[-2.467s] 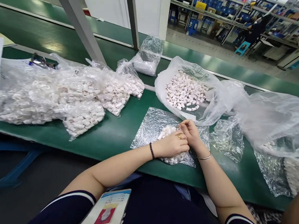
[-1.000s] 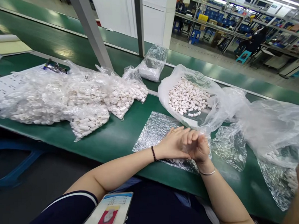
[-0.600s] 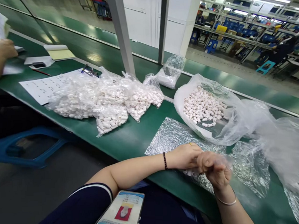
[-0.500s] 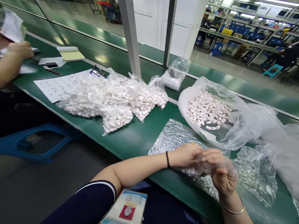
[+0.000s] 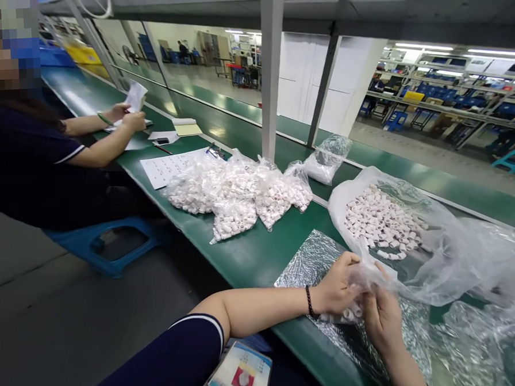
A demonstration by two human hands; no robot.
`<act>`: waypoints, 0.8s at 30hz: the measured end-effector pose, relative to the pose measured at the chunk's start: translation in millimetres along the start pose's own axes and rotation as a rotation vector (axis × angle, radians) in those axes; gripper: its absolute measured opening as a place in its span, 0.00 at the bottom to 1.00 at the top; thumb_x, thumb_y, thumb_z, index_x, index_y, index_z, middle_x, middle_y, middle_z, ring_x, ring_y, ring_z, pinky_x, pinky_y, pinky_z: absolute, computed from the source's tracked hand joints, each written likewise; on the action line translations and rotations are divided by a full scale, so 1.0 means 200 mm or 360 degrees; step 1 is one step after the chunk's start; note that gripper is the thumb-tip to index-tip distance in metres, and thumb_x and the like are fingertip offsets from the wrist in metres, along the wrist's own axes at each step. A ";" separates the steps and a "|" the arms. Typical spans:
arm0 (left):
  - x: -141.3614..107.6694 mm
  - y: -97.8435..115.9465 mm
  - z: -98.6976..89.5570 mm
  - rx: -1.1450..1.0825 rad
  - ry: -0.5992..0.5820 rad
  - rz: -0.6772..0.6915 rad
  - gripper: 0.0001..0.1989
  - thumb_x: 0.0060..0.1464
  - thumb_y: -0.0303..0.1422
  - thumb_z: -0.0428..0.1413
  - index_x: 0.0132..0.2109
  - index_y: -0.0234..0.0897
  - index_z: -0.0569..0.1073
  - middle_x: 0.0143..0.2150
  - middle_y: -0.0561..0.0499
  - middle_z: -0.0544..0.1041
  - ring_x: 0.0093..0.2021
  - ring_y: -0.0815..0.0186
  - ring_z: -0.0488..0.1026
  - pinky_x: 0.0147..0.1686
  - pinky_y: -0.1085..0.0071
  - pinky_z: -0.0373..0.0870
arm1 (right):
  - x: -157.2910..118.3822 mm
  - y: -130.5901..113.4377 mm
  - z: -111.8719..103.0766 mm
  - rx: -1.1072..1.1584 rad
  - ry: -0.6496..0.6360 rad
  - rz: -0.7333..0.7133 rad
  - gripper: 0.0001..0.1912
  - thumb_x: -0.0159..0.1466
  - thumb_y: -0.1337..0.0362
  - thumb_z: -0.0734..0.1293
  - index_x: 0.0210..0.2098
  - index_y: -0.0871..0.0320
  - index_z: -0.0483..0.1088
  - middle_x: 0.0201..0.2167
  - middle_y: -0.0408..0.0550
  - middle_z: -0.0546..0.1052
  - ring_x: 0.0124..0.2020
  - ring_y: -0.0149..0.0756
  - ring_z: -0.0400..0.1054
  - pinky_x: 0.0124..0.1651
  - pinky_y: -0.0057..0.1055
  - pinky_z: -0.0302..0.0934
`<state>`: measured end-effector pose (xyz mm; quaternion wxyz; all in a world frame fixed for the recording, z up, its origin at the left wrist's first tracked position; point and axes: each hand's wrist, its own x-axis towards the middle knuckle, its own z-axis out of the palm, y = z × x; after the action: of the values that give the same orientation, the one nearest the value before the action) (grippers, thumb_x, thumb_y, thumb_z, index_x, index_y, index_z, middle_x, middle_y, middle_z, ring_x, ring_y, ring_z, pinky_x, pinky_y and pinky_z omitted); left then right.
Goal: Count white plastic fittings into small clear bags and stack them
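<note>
My left hand (image 5: 337, 284), with a dark beaded bracelet at its wrist, is closed on the gathered top of a clear plastic bag. Small white tubular parts (image 5: 353, 313) show in the bag below my fingers. My right hand (image 5: 382, 313) pinches the same bag's top from the other side, the two hands nearly touching. Under them lies a crinkled silver sheet (image 5: 310, 256). Just beyond, a large open plastic bag (image 5: 338, 206) holds a heap of white tubular parts (image 5: 379, 218).
Several filled bags (image 5: 235, 217) lie on the green table (image 5: 199, 242) at centre-left, beside a printed sheet (image 5: 153, 171). Another bag (image 5: 327, 160) rests near a metal post (image 5: 271, 71). A person (image 5: 108, 146) at the left holds papers. Crumpled plastic lies at the right.
The view has swung left and up, bringing in more of the seated person. My right hand has turned and lowered, and its fingers have come together with my left at the bag's top.
</note>
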<state>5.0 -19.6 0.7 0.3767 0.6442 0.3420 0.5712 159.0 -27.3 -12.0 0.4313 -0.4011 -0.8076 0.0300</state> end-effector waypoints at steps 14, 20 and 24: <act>0.12 0.02 -0.06 -0.0717 0.0289 -0.0322 0.27 0.57 0.59 0.52 0.36 0.37 0.70 0.32 0.45 0.79 0.37 0.57 0.79 0.46 0.56 0.78 | -0.09 -0.10 0.08 0.0389 0.0258 0.0079 0.38 0.70 0.57 0.62 0.74 0.43 0.40 0.76 0.52 0.41 0.75 0.60 0.35 0.68 0.73 0.41; 0.15 0.00 -0.09 -0.0478 0.0473 -0.0220 0.12 0.57 0.41 0.58 0.41 0.36 0.73 0.42 0.44 0.80 0.46 0.57 0.77 0.54 0.57 0.73 | -0.11 -0.07 0.15 0.0674 0.0193 0.0439 0.34 0.72 0.55 0.58 0.73 0.46 0.41 0.75 0.55 0.44 0.75 0.55 0.39 0.69 0.69 0.40; 0.18 0.01 -0.13 -0.0350 0.0697 -0.0170 0.11 0.57 0.35 0.57 0.46 0.36 0.73 0.47 0.45 0.80 0.52 0.58 0.75 0.60 0.57 0.68 | -0.10 -0.04 0.18 0.0790 0.0108 0.0499 0.33 0.73 0.54 0.57 0.73 0.49 0.40 0.73 0.61 0.48 0.73 0.55 0.47 0.65 0.65 0.52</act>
<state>-17.5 12.9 20.2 0.3912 0.4412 0.3847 0.7102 134.2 -35.8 -43.5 0.5331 -0.4040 -0.6889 0.2793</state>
